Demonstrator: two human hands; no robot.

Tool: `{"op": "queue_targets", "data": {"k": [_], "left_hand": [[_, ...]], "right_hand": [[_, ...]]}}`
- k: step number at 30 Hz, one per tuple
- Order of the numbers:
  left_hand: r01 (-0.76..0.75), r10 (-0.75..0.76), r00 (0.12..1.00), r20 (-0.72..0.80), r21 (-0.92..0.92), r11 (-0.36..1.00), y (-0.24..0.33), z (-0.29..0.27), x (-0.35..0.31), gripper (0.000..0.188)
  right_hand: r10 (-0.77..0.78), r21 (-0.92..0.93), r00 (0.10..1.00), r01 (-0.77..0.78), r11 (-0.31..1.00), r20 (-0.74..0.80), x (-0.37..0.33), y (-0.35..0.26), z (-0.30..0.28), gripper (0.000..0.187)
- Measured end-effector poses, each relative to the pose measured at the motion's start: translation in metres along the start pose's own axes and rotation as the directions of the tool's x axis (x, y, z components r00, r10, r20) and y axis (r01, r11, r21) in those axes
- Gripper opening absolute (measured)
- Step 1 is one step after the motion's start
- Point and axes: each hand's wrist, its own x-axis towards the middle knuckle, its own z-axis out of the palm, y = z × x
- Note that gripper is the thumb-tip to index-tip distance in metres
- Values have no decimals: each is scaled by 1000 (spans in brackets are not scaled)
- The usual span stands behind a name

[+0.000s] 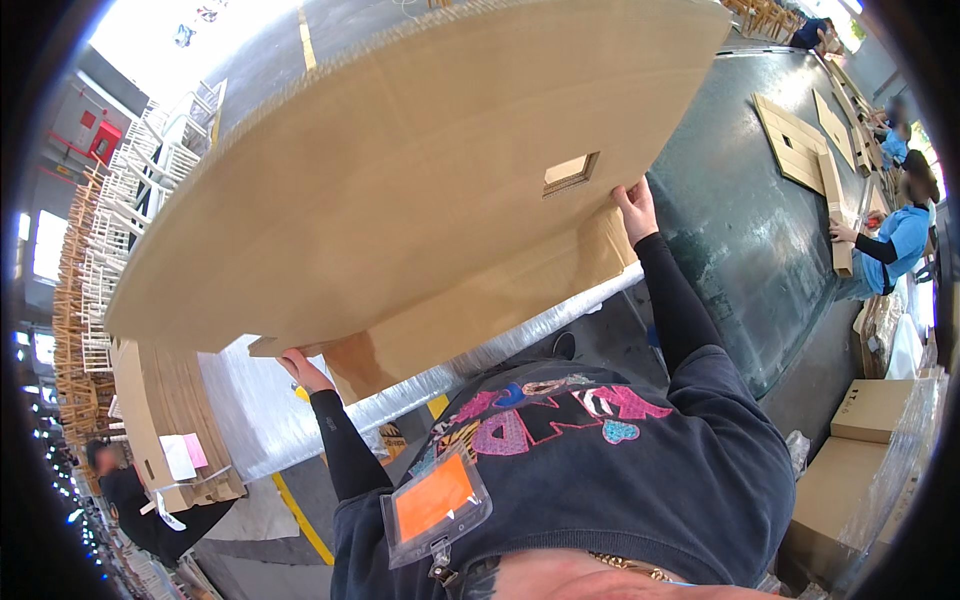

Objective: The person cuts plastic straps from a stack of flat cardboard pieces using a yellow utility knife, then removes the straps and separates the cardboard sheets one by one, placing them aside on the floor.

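A large brown cardboard sheet (420, 170) is held up in front of me and fills much of the view. It has a small rectangular cutout (568, 174) near its right side. My left hand (306, 371) is closed on its near edge, next to a small cardboard flap. Further right, my right hand (638, 210) pinches the same edge just beside the cutout, thumb on top. Below the sheet, more cardboard (490, 300) lies over a surface covered in clear plastic film (240, 405); the sheet hides most of what is under it.
A long green-grey worktable (740, 230) extends on the right, with cardboard pieces (790, 145) on it and people in blue shirts beside it. Wrapped boxes (850, 470) stand at lower right. Stacked chairs (80, 290) line the left, near a carton (165, 410) and a person in black.
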Motion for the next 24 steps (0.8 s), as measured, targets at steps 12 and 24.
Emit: {"op": "queue_targets", "data": {"k": [12, 24], "left_hand": [[140, -291, 953, -80, 971, 192, 18, -34, -28, 89], [-913, -48, 349, 936, 351, 209, 78, 40, -196, 85]], "right_hand": [[465, -896, 851, -382, 226, -245, -43, -27, -25, 90], [554, -877, 823, -352, 327, -124, -49, -2, -28, 93]]}}
